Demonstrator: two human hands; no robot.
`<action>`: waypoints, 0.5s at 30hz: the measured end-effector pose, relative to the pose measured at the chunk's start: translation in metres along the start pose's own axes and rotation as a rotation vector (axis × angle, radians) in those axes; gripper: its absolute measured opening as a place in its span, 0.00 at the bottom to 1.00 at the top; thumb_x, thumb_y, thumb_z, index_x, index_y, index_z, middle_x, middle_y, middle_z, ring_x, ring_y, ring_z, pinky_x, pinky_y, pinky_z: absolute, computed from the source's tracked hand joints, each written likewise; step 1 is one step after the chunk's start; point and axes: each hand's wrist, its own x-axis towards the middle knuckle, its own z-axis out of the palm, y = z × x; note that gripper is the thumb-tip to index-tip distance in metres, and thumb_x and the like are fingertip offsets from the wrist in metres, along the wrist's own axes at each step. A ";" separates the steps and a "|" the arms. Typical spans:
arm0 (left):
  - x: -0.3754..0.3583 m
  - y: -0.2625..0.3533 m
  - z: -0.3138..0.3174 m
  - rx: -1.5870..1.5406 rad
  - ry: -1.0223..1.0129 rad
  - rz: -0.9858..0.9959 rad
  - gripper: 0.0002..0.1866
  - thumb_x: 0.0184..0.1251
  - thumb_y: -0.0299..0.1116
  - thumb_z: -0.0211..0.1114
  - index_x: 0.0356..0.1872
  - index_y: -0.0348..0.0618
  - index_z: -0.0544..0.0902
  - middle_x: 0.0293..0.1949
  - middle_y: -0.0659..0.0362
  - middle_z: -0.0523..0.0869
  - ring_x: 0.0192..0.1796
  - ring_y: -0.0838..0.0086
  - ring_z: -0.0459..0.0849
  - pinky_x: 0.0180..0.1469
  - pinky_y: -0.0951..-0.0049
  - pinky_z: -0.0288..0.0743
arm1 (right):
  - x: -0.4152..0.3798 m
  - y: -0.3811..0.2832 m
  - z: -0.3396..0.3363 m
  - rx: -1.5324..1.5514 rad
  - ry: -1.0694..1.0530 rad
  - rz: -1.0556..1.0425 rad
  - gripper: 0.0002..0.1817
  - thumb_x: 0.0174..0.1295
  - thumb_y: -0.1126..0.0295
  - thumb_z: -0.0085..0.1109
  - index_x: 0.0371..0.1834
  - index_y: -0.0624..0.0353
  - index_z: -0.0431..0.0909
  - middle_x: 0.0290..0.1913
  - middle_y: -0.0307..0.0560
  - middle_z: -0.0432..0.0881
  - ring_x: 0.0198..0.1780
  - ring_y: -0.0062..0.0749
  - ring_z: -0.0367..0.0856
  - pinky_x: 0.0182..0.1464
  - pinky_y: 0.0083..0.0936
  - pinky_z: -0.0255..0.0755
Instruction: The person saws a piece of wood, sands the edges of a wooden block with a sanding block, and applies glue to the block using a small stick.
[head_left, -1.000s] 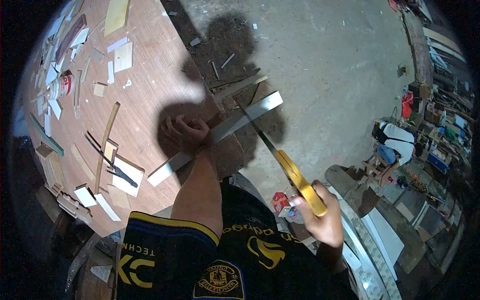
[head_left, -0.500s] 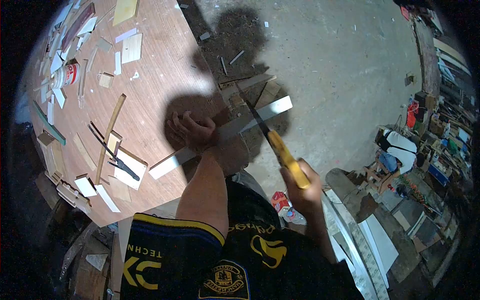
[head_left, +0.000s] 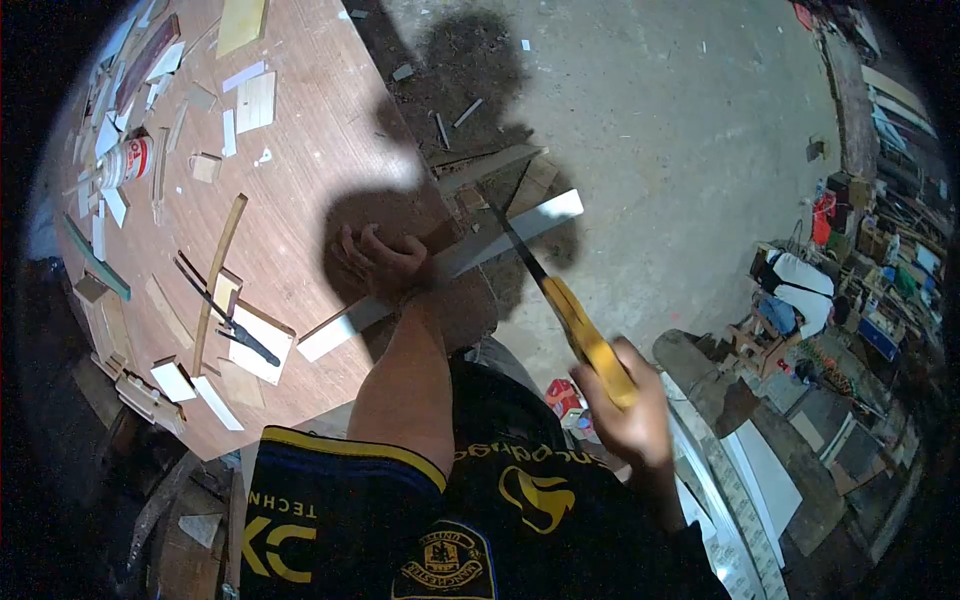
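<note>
A handsaw point(head_left: 580, 330) with a yellow handle and a dark, narrow blade is in my right hand point(head_left: 632, 408), whose fingers are wrapped round the grip. Its blade crosses a long pale strip of wood point(head_left: 470, 250) where the strip juts past the table edge. My left hand point(head_left: 385, 265) lies over the strip, its palm pressing it against the tabletop and its fingers apart and slightly bent beyond it. The shadow of my head and arm darkens this area, so the contact between blade and wood is hard to make out.
The wooden table point(head_left: 300, 180) carries several wood offcuts, a white and red container point(head_left: 127, 162) and a black tool with two long prongs point(head_left: 245, 340). Wood scraps point(head_left: 535, 185) lie on the floor below the strip. Piled materials point(head_left: 870, 290) stand at the right.
My right hand has drawn the handsaw back toward my body, down and to the right. The left hand and the wooden strip stay in place; the view has shifted slightly.
</note>
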 end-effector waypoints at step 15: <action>-0.011 0.000 -0.001 -0.024 0.009 0.000 0.18 0.50 0.30 0.59 0.46 0.45 0.73 0.61 0.45 0.69 0.66 0.43 0.65 0.66 0.37 0.59 | 0.007 0.016 0.005 0.049 0.107 -0.126 0.15 0.61 0.62 0.67 0.31 0.60 0.72 0.21 0.48 0.72 0.22 0.25 0.65 0.27 0.28 0.67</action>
